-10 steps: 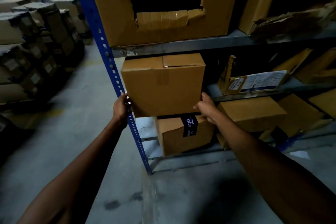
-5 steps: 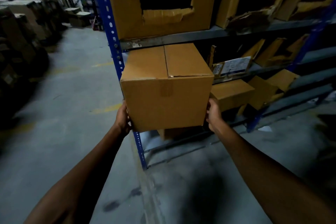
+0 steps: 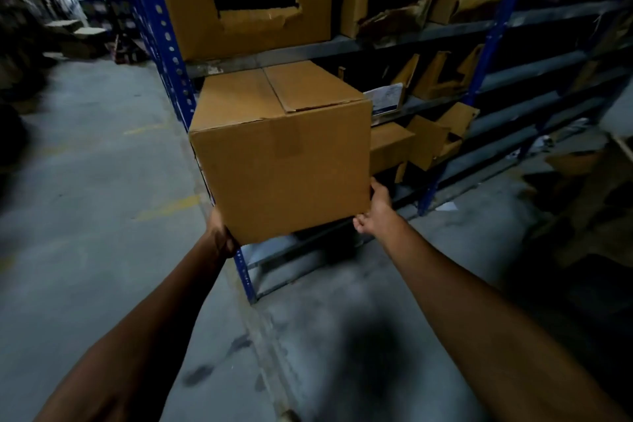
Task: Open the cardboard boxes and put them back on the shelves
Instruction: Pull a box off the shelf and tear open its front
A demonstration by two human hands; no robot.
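A plain brown cardboard box (image 3: 284,161) with closed, taped top flaps hangs in the air in front of the blue metal shelf rack (image 3: 161,31). My left hand (image 3: 221,236) grips its lower left corner from underneath. At the lower right corner my right hand (image 3: 373,209) holds the box's side and bottom edge. Most of the box is out past the rack's front, and its back end is still under the grey shelf board (image 3: 342,48).
A big box with a cut-out window (image 3: 239,27) stands on the shelf above. Torn and opened boxes (image 3: 428,144) fill the lower shelves to the right. Stacked cartons (image 3: 78,41) line the aisle at the far left. Grey concrete floor (image 3: 85,216) lies below.
Both hands have pulled the box out of the shelf toward me and lifted it. The smaller box it rested on is now hidden behind it. My view has turned rightward.
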